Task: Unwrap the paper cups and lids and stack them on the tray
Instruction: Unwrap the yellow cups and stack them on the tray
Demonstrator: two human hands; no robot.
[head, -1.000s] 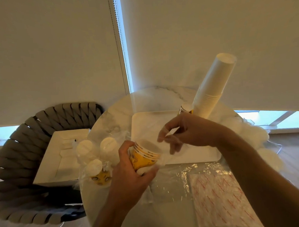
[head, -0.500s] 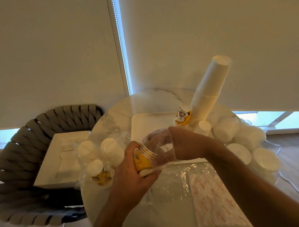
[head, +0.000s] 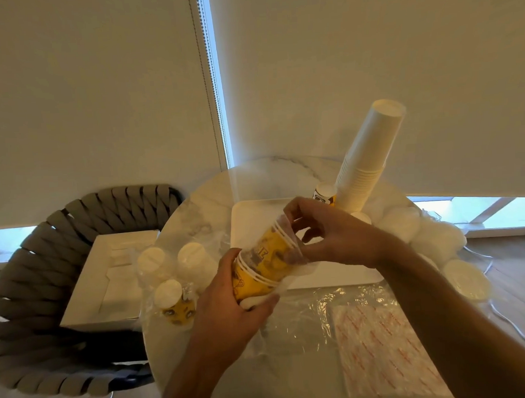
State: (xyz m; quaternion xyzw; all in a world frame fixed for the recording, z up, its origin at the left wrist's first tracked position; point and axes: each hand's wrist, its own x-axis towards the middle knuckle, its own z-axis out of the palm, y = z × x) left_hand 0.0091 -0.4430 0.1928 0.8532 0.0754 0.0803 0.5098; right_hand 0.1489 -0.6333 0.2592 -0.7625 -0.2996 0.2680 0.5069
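A short nested stack of yellow printed paper cups [head: 262, 266], lying tilted above the desk [head: 201, 207] just before the white tray [head: 343, 278], is gripped by the left hand [head: 229, 299]; the right hand [head: 326, 235] pinches its clear wrapper [head: 291, 227].

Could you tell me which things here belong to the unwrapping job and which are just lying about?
Job:
yellow cups, gripped by left hand
clear wrap, pinched by right hand
white tray
white cup stack
wrapped cups
lids

Lying about:
woven chair
white box
printed bag
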